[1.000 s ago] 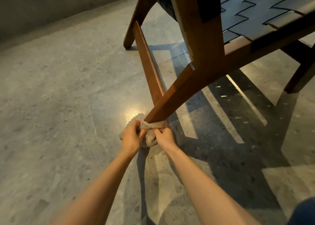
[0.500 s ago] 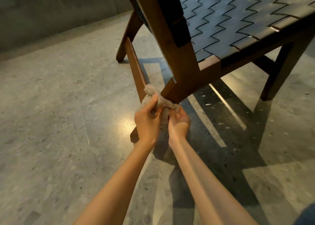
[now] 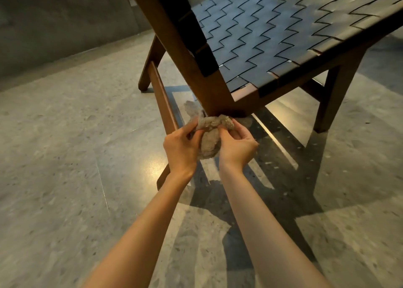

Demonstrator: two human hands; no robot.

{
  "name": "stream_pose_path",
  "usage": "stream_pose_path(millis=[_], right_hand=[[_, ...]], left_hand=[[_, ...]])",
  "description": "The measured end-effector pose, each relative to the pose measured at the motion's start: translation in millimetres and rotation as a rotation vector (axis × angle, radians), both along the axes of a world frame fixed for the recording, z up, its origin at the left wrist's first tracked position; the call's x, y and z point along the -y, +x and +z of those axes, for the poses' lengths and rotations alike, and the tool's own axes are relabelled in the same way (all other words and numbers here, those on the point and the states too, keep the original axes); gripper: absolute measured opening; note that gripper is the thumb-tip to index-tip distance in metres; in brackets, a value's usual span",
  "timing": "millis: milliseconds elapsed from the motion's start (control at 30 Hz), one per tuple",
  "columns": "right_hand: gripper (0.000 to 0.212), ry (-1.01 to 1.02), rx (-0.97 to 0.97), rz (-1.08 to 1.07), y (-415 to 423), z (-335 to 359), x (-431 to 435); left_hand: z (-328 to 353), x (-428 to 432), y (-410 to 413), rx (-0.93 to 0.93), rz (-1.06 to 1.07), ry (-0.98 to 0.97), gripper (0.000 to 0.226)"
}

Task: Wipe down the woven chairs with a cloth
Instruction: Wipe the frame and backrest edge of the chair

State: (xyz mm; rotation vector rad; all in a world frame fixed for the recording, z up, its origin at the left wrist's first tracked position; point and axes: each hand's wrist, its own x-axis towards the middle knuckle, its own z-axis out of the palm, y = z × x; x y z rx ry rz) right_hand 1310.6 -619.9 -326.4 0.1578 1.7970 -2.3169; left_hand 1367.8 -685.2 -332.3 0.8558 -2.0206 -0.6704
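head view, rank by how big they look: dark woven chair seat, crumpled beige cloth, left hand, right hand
1. Dark woven chair seat, by far largest.
2. Left hand and right hand look alike; unranked.
3. Crumpled beige cloth, similar to a hand but partly hidden, so unsure.

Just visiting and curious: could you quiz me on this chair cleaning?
1. Fill in: the chair's dark seat is ____ from strips.
2. The cloth is pressed against: A) the seat B) the wooden frame under the seat's corner C) nothing, it hangs free.
3. True or false: only the left hand holds the cloth.
Key: 1 woven; 2 B; 3 false, the right hand pinches it too.
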Motion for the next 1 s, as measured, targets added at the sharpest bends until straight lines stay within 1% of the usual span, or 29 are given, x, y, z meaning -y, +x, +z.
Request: stream_pose_path(millis=[67,167,200,300,367,433,467,533,567,700,767,833,900,933,1000], right_hand=[[0.027,0.073,-0.046,0.075,-1.4,-5.0,-6.5],[0.029,0.168,-0.087,0.277,-1.4,-19.2,-17.2],[0.029,0.194,-0.1,0.342,-1.5,-23.9,-19.9],[0.017,0.294,-0.154,0.469,-0.5,-25.3,-29.0],[0.021,0.361,-0.181,0.494,-2.0,-14.7,-35.9],[0.012,0.447,-0.177,0.545,-9.4,6.8,-43.4],[0.007,0.502,-0.18,0.589,-15.4,22.0,-47.3],[0.012,0.593,-0.161,0.656,-31.1,54.2,-55.9],[0.009,0.612,-0.137,0.675,-38.5,73.3,-61.0],[0.013,0.645,-0.129,0.726,-57.1,161.9,-82.1],[0.013,0.66,-0.12,0.723,-63.3,210.8,-93.3],[0.013,0.662,-0.099,0.713,-69.2,261.9,-104.6],[0.015,0.678,-0.092,0.707,-75.2,313.3,-115.8],[0.014,0.696,-0.093,0.716,-78.1,338.8,-121.1],[0.013,0.725,-0.112,0.755,-82.3,391.8,-128.9]], left_hand=[[-6.6,-1.2,9.3,-0.004,0.003,0.027,0.028],[-15.5,-4.7,25.2,-0.012,0.021,0.037,0.025],[-17.3,-6.4,29.7,0.008,0.015,0.02,0.023],[-12.3,-15.8,38.0,0.109,0.027,0.021,0.02],[2.3,-23.3,37.0,0.173,0.03,0.083,0.022],[25.4,-30.6,31.6,0.239,-0.002,0.169,0.019],[39.1,-33.5,28.5,0.277,-0.012,0.229,0.017],[69.5,-40.5,21.8,0.351,-0.04,0.356,0.018],[85.3,-45.0,19.7,0.377,-0.071,0.393,0.019],[165.0,-60.6,11.0,0.443,-0.2,0.435,0.024],[212.7,-68.5,3.7,0.424,-0.255,0.471,0.032],[263.3,-76.2,-3.6,0.358,-0.312,0.49,0.043],[315.1,-81.3,-9.0,0.353,-0.381,0.503,0.053],[340.3,-83.0,-11.2,0.377,-0.41,0.487,0.05],[392.4,-82.8,-13.7,0.436,-0.424,0.435,0.033]])
